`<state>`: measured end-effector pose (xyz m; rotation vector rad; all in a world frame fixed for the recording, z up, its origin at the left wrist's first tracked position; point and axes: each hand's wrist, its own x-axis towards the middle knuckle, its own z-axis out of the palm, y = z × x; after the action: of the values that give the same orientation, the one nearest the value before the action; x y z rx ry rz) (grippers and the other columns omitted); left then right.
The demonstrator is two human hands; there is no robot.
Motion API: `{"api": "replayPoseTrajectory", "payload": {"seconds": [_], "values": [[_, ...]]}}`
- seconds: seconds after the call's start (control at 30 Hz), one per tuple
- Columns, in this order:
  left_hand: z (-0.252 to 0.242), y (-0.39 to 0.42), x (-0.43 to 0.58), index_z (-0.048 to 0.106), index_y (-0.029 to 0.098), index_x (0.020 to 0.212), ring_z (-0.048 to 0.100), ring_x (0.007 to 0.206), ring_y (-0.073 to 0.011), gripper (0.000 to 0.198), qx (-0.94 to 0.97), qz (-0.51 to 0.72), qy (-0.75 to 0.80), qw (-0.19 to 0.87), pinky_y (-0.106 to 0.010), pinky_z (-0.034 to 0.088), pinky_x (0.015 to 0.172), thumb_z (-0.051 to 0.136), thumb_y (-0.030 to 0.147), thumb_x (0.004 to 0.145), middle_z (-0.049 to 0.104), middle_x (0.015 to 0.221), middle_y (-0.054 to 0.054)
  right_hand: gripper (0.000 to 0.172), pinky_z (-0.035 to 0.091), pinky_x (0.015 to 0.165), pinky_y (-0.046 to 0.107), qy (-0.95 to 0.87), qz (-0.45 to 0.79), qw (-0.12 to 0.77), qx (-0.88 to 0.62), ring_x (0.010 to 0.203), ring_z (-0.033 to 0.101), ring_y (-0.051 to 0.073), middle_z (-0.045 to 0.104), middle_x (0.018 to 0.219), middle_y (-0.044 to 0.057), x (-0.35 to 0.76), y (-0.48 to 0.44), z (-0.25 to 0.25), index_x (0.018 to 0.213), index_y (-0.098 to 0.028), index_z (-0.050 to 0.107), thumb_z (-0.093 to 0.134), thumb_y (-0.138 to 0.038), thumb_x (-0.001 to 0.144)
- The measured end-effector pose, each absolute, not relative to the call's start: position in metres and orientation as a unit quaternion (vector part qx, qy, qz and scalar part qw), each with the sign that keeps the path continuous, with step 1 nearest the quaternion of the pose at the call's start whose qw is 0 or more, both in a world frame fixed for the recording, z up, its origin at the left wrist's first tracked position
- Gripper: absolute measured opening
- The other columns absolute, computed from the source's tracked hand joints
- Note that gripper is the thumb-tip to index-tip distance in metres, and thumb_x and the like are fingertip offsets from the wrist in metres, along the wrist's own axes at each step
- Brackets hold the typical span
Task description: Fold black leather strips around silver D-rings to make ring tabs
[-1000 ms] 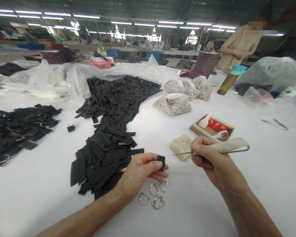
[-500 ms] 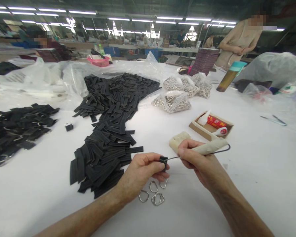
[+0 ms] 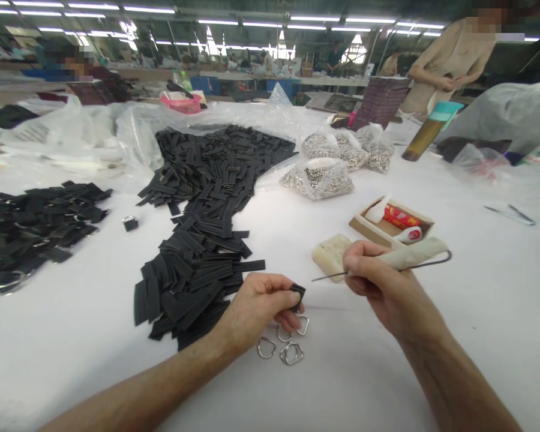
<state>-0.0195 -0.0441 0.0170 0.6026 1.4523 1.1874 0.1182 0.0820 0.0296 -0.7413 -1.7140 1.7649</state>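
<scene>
Between thumb and fingers, my left hand (image 3: 258,303) pinches a small folded black strap piece (image 3: 299,293). Several metal D-rings (image 3: 291,354) lie on the table just below those fingers. My right hand (image 3: 375,270) is closed round the wrapped pale handle of an awl-like tool (image 3: 418,253). Its thin metal tip points left, apart from the strap piece. Behind the tip sits a pale yellowish block (image 3: 330,255), partly covered by my right hand. To the left of my left hand spreads a long heap of flat black strips (image 3: 202,264).
A small open box (image 3: 364,231) holds a red packet and a white item. Bags of metal rings (image 3: 317,180) lie farther back, near a bottle (image 3: 432,132). Black pieces with rings (image 3: 36,228) are heaped at left, one ringed piece (image 3: 129,223) apart. A person (image 3: 454,60) stands behind.
My right hand has drawn the tool to the right, so its tip has come away from the strap piece. My left hand still pinches the piece in about the same spot.
</scene>
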Motion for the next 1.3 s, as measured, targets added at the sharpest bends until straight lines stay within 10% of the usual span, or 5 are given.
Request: {"api": "replayPoseTrajectory", "payload": {"seconds": [1.07, 1.3], "values": [[0.008, -0.042, -0.028, 0.065, 0.008, 0.081, 0.066, 0.065, -0.0161, 0.023, 0.166, 0.617, 0.494, 0.589, -0.026, 0.054, 0.062, 0.072, 0.026, 0.068, 0.069, 0.084, -0.011, 0.016, 0.025, 0.040, 0.023, -0.719, 0.542, 0.321, -0.294, 0.044, 0.038, 0.009, 0.057, 0.063, -0.001, 0.113, 0.057, 0.020, 0.093, -0.023, 0.060, 0.054, -0.035, 0.085], [0.011, -0.041, -0.024, 0.064, 0.006, 0.082, 0.067, 0.066, -0.0182, 0.026, 0.156, 0.628, 0.499, 0.576, -0.026, 0.054, 0.059, 0.073, 0.024, 0.066, 0.070, 0.081, -0.012, 0.004, 0.035, 0.049, 0.024, -0.766, 0.477, 0.304, -0.305, 0.054, 0.045, 0.012, 0.050, 0.061, -0.003, 0.106, 0.046, 0.020, 0.078, -0.022, 0.055, 0.057, -0.025, 0.080]]}}
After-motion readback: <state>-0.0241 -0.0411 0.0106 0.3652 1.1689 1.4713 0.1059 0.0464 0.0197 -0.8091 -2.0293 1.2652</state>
